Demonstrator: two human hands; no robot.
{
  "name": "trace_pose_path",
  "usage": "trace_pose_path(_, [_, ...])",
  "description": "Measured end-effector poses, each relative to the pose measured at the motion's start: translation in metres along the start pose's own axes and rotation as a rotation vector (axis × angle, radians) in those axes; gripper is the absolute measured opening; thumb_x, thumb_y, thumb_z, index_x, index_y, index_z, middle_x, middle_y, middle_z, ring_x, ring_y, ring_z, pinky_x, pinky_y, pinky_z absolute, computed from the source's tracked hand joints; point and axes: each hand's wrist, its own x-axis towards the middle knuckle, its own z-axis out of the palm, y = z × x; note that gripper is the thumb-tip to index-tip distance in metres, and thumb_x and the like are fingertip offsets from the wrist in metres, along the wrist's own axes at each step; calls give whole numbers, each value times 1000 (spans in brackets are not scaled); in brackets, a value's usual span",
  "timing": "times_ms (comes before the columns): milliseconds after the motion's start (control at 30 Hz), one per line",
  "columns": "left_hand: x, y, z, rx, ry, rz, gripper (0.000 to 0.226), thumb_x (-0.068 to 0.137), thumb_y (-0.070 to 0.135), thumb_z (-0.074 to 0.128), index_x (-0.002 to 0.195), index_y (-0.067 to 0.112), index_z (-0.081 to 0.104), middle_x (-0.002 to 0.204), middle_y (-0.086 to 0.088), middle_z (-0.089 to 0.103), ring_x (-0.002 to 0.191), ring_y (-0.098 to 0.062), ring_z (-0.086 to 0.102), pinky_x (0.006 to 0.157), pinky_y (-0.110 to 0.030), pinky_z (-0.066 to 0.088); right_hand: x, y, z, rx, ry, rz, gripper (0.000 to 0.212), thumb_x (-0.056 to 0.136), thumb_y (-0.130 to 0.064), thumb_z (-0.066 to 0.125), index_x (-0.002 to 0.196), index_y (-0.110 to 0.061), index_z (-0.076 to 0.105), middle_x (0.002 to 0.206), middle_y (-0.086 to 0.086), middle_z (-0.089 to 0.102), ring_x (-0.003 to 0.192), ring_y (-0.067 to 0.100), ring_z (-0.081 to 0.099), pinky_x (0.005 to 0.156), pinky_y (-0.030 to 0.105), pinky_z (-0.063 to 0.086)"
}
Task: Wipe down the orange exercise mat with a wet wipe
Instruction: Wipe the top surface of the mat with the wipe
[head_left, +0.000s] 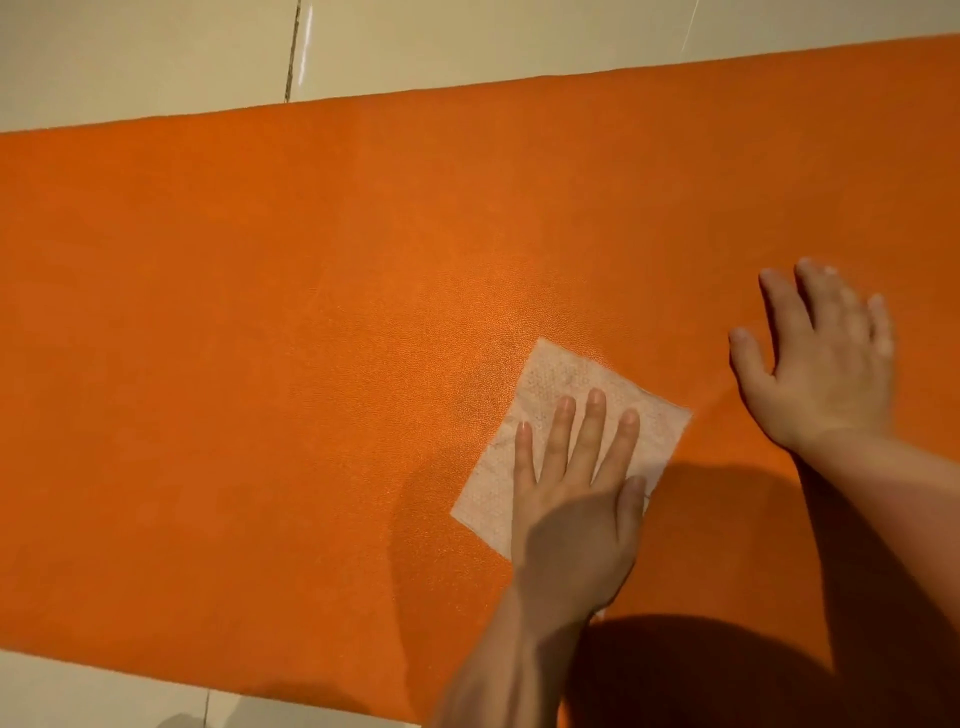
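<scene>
The orange exercise mat (260, 322) lies flat on the floor and fills most of the view. A white wet wipe (550, 379), spread flat and slightly soiled, sits on the mat right of centre. My left hand (571, 509) presses on the wipe with straight fingers, covering its lower right part. My right hand (826, 364) is to the right of the wipe, fingers spread and straight, palm down over bare mat; it is blurred and I cannot tell if it touches the mat.
Cream floor tiles (156, 57) with a dark grout line (293, 52) lie beyond the mat's far edge. More tile (78, 696) shows at the near left corner. My forearms cast shadows on the mat at lower right.
</scene>
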Motion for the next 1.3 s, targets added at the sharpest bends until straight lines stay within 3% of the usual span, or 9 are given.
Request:
trace_pose_path(300, [-2, 6, 3, 49, 35, -21, 51, 107, 44, 18, 153, 28, 33, 161, -1, 26, 151, -23, 16, 121, -50, 10, 8, 5, -11, -82, -251, -5, 82, 86, -69, 3, 157, -29, 4, 165, 2, -5, 151, 17, -9, 120, 45, -9])
trace_pose_path(533, [-1, 7, 3, 52, 45, -27, 50, 105, 41, 28, 151, 26, 39, 159, -2, 31, 150, -24, 21, 120, -50, 15, 21, 8, -28, -82, -550, -12, 101, 74, -90, 9, 152, -33, -19, 158, -4, -32, 145, 14, -30, 116, 45, -19])
trace_pose_path(667, [0, 8, 4, 47, 47, -32, 50, 103, 40, 31, 150, 27, 40, 159, -1, 31, 150, -23, 21, 121, -50, 14, 28, 6, -35, -111, -660, -3, 107, 65, -87, 9, 149, -32, -27, 154, -4, -40, 142, 15, -36, 116, 45, -20])
trace_pose_path(767, [3, 8, 3, 38, 41, -33, 50, 101, 40, 34, 149, 27, 43, 158, -1, 34, 149, -24, 23, 120, -50, 13, 29, 4, -35, -150, -627, -16, 102, 68, -86, 5, 147, -32, -30, 153, -1, -40, 141, 16, -36, 116, 46, -20])
trace_pose_path(867, [3, 5, 7, 47, 38, -18, 52, 99, 40, 33, 148, 24, 45, 157, -2, 34, 148, -25, 23, 118, -53, 12, 16, -1, -26, -104, -480, -8, 89, 80, -80, 6, 150, -34, -22, 158, -3, -31, 145, 14, -29, 116, 44, -20])
trace_pose_path(1067, [5, 0, 14, 138, 47, 21, 55, 98, 40, 33, 150, 22, 38, 157, -6, 33, 146, -29, 25, 115, -56, 19, 18, -24, -13, 23, -362, 264, 60, 100, -59, 7, 155, -38, -3, 163, -10, -17, 148, 12, -22, 118, 48, -18])
trace_pose_path(1200, [8, 1, 7, 131, 8, -20, 62, 95, 42, 36, 154, 26, 28, 160, -2, 31, 146, -27, 26, 113, -54, 20, 15, -41, 7, 8, -103, 338, 63, 97, -55, 10, 156, -34, 10, 165, -9, 4, 151, 15, -5, 119, 52, -8])
trace_pose_path(1300, [13, -10, -3, 92, -49, 44, 61, 95, 46, 37, 154, 34, 26, 160, 4, 28, 146, -21, 27, 114, -49, 19, 10, -38, 8, 24, -68, 344, 65, 94, -55, 14, 155, -32, 18, 164, -7, 11, 151, 17, 2, 119, 55, -3])
